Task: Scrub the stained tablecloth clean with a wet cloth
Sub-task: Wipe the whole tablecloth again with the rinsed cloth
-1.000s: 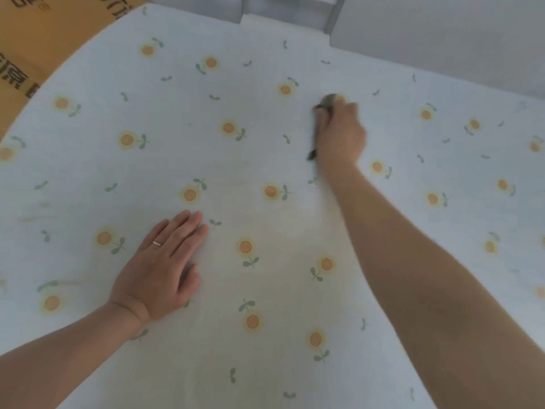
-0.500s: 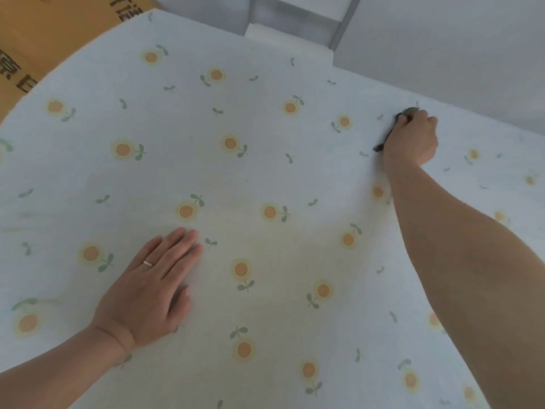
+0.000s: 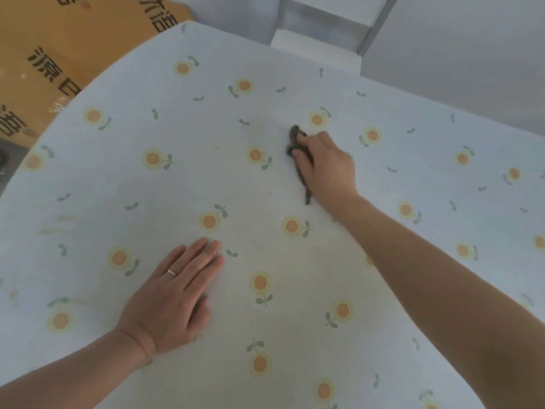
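Observation:
A pale blue tablecloth (image 3: 413, 178) printed with orange flowers and green sprigs covers the whole table. A faint yellowish stain spreads over its middle and near part. My right hand (image 3: 327, 166) grips a small dark wet cloth (image 3: 295, 140) and presses it onto the tablecloth at the far centre; most of the cloth is hidden under the fingers and palm, with one end poking out near the wrist. My left hand (image 3: 174, 293) lies flat on the tablecloth at the near left, fingers straight and together, a ring on one finger.
Brown cardboard boxes (image 3: 59, 54) with printed characters stand beyond the table's left edge. A grey wall (image 3: 472, 48) and a white ledge (image 3: 318, 51) run behind the far edge. A few faint yellow streaks mark the tablecloth at the left.
My right hand has swept the wet cloth back from the far right to the far centre of the tablecloth. My left hand has stayed flat in the same place.

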Demonstrator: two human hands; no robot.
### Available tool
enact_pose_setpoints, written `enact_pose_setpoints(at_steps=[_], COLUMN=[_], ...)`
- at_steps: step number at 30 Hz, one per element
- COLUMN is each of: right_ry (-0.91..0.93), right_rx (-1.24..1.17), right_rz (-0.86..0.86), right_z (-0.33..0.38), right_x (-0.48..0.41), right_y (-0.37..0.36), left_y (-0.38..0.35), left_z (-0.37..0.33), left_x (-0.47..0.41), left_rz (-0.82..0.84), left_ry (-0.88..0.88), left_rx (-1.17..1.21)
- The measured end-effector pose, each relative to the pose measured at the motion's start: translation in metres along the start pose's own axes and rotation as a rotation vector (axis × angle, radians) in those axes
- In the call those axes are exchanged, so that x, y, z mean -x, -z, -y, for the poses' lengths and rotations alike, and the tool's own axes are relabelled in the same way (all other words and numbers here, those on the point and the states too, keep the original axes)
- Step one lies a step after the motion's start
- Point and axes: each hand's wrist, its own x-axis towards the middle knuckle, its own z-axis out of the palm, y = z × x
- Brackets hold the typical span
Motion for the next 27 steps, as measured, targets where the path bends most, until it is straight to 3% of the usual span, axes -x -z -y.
enact_pose_setpoints(at_steps=[2,6,8,11,15,18,19,21,25,27], right_ry=[-0.165,-0.702,-0.774,-0.626,-0.110,0.214,0.197,-0.016,-0.479,-0.528], right_rx=[0.072,0.115,0.095,0.032,-0.093,-0.120,-0.103,0.004,0.103,0.065], right_rz=[-0.069,-0.277,-0.310,-0.225,0.080,0.239,0.222,0.157,-0.154,-0.180], right_z=[-0.029,-0.085,-0.073,-0.001,0.107,0.122,0.109,0.071,0.017,0.036], right_x=[-0.028,-0.103,-0.123,-0.119,-0.035,0.027,0.025,-0.005,-0.082,-0.094], right_y=[0.009,0.032,0.025,0.000,-0.033,-0.030,-0.025,-0.018,-0.005,-0.014], left_y=[0.000,0.000,0.000,0.001,0.002,0.002,0.002,0.001,0.002,0.002], left_z=[0.000,-0.001,0.000,0.002,0.001,-0.001,-0.002,-0.002,0.001,0.001], left_x=[0.001,-0.002,-0.003,0.000,0.001,0.001,0.000,0.000,0.001,0.002], left_rz=[0.001,0.002,0.018,0.030,0.027,0.019,0.020,0.016,0.015,0.007], left_ry=[0.001,-0.002,0.004,0.018,0.014,0.021,0.020,0.019,0.029,0.027], left_rx=[0.004,0.006,0.020,0.023,0.013,0.016,0.020,0.032,0.044,0.046])
